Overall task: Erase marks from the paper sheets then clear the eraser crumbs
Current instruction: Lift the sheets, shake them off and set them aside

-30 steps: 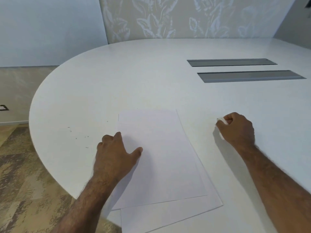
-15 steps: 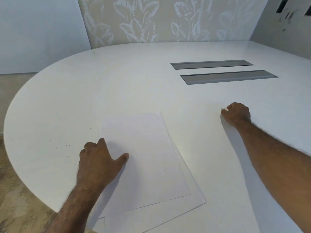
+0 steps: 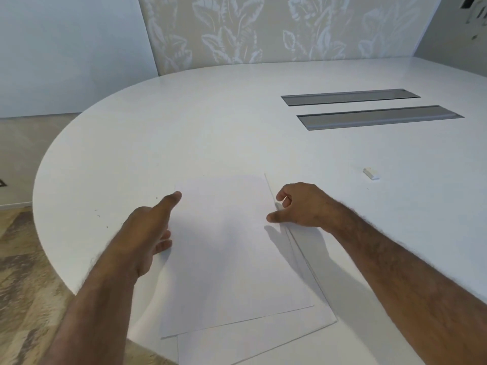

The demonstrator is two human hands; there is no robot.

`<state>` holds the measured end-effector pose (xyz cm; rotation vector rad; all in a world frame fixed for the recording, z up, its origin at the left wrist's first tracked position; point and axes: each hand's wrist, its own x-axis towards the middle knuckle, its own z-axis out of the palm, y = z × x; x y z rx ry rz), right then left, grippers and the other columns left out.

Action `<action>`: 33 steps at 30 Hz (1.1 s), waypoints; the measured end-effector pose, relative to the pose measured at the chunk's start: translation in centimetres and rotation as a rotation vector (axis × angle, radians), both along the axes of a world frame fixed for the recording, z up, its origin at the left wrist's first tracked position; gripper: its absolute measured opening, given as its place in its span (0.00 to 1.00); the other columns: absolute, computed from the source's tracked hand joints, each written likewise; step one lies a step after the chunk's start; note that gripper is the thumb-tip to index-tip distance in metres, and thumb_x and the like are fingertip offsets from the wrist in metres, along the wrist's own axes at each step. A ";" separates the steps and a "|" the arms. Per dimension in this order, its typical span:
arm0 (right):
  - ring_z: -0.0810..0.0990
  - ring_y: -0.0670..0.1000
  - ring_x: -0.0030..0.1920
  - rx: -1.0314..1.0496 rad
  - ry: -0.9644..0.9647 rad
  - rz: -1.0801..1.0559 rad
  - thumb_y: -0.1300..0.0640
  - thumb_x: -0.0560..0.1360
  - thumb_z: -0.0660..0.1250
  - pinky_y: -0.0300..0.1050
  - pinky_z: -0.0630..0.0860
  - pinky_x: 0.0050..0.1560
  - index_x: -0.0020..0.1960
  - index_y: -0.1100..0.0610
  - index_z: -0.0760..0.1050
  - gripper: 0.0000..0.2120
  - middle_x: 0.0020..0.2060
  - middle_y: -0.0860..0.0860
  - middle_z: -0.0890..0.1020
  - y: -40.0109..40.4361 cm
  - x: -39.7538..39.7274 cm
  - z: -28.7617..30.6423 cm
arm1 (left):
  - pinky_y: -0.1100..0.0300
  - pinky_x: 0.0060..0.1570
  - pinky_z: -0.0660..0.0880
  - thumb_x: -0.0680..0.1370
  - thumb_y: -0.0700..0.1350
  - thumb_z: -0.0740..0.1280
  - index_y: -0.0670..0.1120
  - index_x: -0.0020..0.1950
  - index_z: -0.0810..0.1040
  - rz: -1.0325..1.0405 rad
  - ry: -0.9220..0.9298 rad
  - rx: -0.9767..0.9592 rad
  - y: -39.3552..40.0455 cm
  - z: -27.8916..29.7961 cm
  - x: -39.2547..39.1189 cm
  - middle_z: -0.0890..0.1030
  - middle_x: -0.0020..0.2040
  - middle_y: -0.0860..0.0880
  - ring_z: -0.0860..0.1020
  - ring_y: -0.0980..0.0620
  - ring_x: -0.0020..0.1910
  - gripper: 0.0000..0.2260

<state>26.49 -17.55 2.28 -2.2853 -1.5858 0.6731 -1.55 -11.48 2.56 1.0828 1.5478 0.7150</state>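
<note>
Two or three overlapping white paper sheets lie near the front edge of the white table (image 3: 210, 122); the top sheet (image 3: 232, 259) looks blank, and a lower sheet (image 3: 263, 338) sticks out beneath it. My left hand (image 3: 147, 233) lies at the top sheet's left edge, one finger stretched toward its far left corner. At the right edge is my right hand (image 3: 303, 206), its thumb tip over the edge and its fingers loosely curled. A small white eraser (image 3: 371, 173) lies alone on the table to the right. Dark eraser crumbs (image 3: 98, 213) dot the table left of the sheets.
Two long grey slots (image 3: 350, 96) (image 3: 379, 117) are set into the tabletop at the far right. The table's rounded edge (image 3: 44, 164) curves round on the left, with patterned floor (image 3: 26, 285) below it. A leaf-patterned wall panel (image 3: 263, 30) stands behind.
My right hand has let go of the eraser, left it on the table at the right, and come back to the sheet's right edge. My left hand slid off the sheet to its left edge.
</note>
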 end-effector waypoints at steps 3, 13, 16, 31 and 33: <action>0.76 0.52 0.57 -0.052 -0.081 0.015 0.43 0.66 0.76 0.45 0.73 0.56 0.62 0.57 0.74 0.30 0.57 0.50 0.78 0.4 -1.4 0.9 | 0.49 0.51 0.78 0.74 0.61 0.71 0.43 0.59 0.69 -0.041 -0.083 -0.059 0.3 0.6 0.5 0.75 0.54 0.41 0.78 0.44 0.52 0.25; 0.78 0.55 0.49 -0.084 -0.245 0.007 0.42 0.65 0.75 0.44 0.73 0.40 0.48 0.58 0.74 0.23 0.47 0.52 0.80 0.5 -3.4 0.8 | 0.47 0.46 0.78 0.72 0.53 0.76 0.41 0.56 0.70 0.011 -0.246 -0.087 1.5 0.9 1.8 0.73 0.53 0.39 0.78 0.40 0.50 0.23; 0.76 0.54 0.43 -0.085 -0.285 0.008 0.41 0.65 0.74 0.42 0.65 0.30 0.37 0.56 0.67 0.22 0.40 0.51 0.75 0.6 -3.7 0.6 | 0.51 0.46 0.78 0.72 0.49 0.77 0.40 0.50 0.76 0.002 -0.260 -0.062 2.0 0.4 1.8 0.77 0.51 0.40 0.78 0.42 0.44 0.17; 0.75 0.55 0.61 0.204 0.599 -0.367 0.45 0.73 0.71 0.51 0.70 0.65 0.74 0.59 0.59 0.38 0.58 0.55 0.75 1.1 -1.7 -0.4 | 0.56 0.42 0.79 0.77 0.36 0.66 0.47 0.47 0.83 -0.090 -0.221 0.426 1.7 1.4 2.9 0.87 0.45 0.49 0.85 0.48 0.44 0.09; 0.77 0.54 0.53 0.251 0.847 -0.298 0.55 0.78 0.65 0.47 0.71 0.58 0.61 0.58 0.74 0.13 0.53 0.54 0.78 1.2 -1.1 0.3 | 0.58 0.41 0.79 0.76 0.36 0.65 0.49 0.47 0.83 -0.094 -0.306 0.556 1.8 3.1 3.2 0.86 0.46 0.50 0.84 0.51 0.43 0.10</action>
